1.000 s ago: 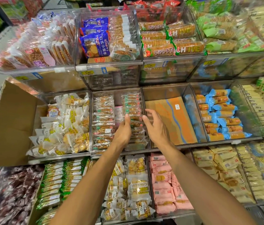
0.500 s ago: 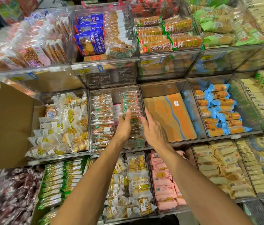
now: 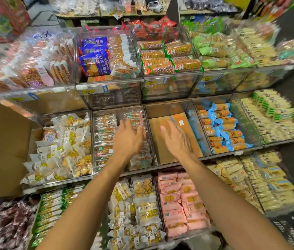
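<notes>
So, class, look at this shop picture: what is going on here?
A person stretches both bare arms out to a snack display of clear bins. The left hand is over the bin of clear-wrapped biscuit packets. The right hand is over the next bin, which holds only a cardboard sheet. Both hands are open and hold nothing.

Blue-wrapped biscuit rolls (image 3: 222,130) fill a right-hand bin, pink packets (image 3: 178,204) lie in the lower row, chive cracker packs (image 3: 171,58) sit above, and an open cardboard box (image 3: 3,150) stands at left.
</notes>
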A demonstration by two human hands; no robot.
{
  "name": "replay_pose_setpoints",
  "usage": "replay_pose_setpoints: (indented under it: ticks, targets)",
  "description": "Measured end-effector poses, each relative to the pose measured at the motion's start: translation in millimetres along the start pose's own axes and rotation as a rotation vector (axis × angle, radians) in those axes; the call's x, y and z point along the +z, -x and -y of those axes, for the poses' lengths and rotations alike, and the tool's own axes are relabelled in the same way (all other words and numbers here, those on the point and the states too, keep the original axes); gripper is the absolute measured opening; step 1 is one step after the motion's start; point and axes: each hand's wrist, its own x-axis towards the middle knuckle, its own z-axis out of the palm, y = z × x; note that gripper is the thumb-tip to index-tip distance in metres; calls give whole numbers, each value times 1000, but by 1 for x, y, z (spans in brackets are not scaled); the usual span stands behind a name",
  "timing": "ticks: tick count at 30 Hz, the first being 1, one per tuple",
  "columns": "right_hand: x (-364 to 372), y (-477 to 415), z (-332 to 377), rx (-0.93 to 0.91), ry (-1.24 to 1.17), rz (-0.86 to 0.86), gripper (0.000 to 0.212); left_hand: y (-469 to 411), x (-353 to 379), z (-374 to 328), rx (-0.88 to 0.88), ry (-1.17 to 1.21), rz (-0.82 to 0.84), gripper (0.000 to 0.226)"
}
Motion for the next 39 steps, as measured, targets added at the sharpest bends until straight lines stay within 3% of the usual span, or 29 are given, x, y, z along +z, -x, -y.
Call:
replay_pose_setpoints:
  ticks: [4,7,10,14,18,24,26,30,35,39]
  targets:
    - [-47,-8,-16,23,-29,-87,57,-6,-18,-16,-98,-2,200,35]
    - [-69,0,-28,24,6,-129,51,-3,1,-4,-191,220,202,33]
    - [-73,14,-40,25,13,-96,50,-3,18,1,-238,198,158,43]
    - [-71,23,-40,0,20,-30,47,3,20,-5,-326,444,125,32]
    - [-67,26,-27,-39,13,27,46,21,21,-13,-363,630,134,56]
    - [-58,25,-7,-69,80,85,52,8,33,26,-326,580,122,99]
    - [-58,25,-1,-89,100,87,50,4,32,31,-316,396,120,104]
    - [-68,23,3,-95,178,81,53,25,4,-19,-20,-126,12,62]
    - [-109,25,-12,-46,291,20,48,29,-14,-81,283,-503,-43,42]
    - [-159,35,-41,13,328,-54,46,32,-2,-133,454,-704,-93,44]
